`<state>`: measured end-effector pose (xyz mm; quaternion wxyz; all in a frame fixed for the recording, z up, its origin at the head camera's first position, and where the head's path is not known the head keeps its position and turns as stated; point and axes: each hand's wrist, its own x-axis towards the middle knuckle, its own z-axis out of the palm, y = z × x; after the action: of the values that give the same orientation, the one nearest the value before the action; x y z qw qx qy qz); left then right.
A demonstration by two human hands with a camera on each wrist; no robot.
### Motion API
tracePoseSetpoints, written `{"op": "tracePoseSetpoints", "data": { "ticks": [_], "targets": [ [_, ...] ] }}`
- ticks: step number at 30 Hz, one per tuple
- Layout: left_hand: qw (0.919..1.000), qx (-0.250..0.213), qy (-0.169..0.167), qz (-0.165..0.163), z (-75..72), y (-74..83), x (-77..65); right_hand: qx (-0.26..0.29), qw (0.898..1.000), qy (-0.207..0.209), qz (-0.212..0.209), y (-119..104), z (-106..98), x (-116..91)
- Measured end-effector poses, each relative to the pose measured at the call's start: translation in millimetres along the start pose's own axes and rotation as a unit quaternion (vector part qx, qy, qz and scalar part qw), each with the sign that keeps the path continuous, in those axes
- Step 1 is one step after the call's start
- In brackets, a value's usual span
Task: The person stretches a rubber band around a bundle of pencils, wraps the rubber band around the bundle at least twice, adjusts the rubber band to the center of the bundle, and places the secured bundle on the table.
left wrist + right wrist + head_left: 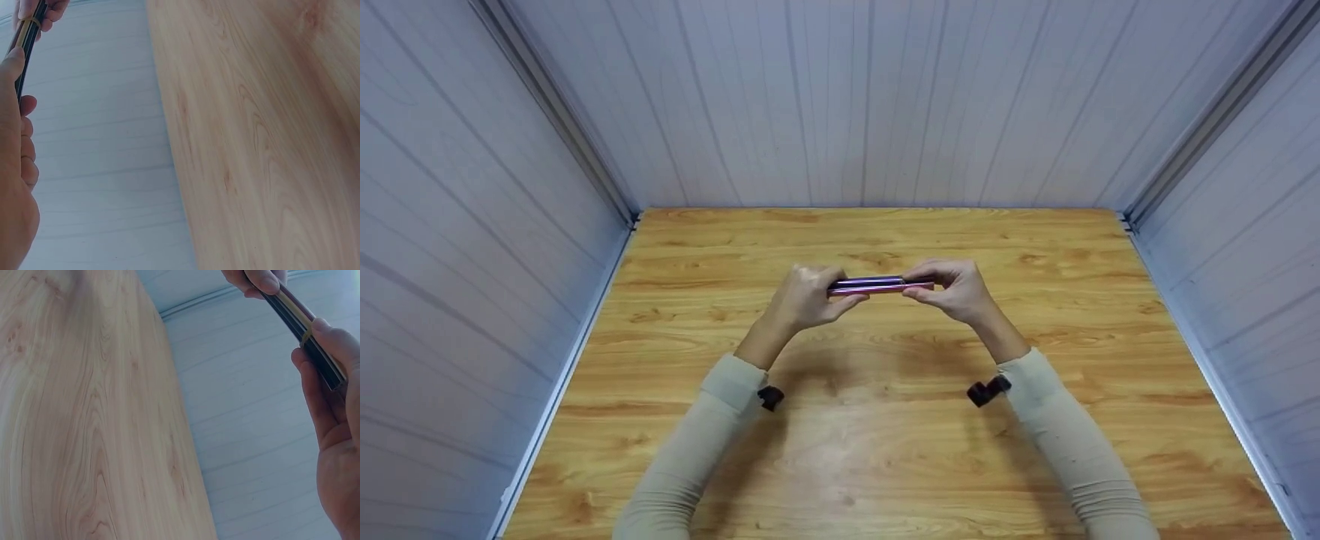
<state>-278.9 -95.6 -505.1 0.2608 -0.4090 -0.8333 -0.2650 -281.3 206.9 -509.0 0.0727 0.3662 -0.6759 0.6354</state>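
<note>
A slim bundle of long, thin sticks point(874, 286), coloured purple, black and pink, is held level above the table between both hands. Their exact kind cannot be made out. A yellowish rubber band point(306, 336) circles the bundle near its right end. My left hand point(808, 297) grips the left end, thumb on the near side and fingers behind. At the other end, my right hand point(960, 291) pinches the bundle between thumb and fingers, close to the band. In the right wrist view, black, gold and dark red lengths point(288, 310) lie side by side; the left hand covers their far end.
Below the hands spreads a wood-grain tabletop point(847, 420). Pale grey panels point(840, 105) enclose it at the back and on both sides. A small black wrist camera point(988, 391) juts inward from the right cuff, and another black device point(770, 397) from the left.
</note>
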Motion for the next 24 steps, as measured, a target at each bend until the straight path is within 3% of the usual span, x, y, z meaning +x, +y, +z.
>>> {"op": "tracePoseSetpoints", "data": {
  "ticks": [9,16,24],
  "targets": [
    [0.9995,-0.02,-0.004,-0.023,-1.0,5.2,-1.8,0.001,1.0,0.012,0.026,-0.1,4.0,0.1],
    [0.9993,-0.015,-0.006,-0.034,-1.7,6.7,-1.1,0.004,0.999,0.023,0.022,0.9,6.8,1.7],
    [0.9996,-0.012,-0.024,-0.012,3.4,11.5,6.9,-0.018,1.0,-0.002,0.01,1.9,16.4,4.6]
  ]
}}
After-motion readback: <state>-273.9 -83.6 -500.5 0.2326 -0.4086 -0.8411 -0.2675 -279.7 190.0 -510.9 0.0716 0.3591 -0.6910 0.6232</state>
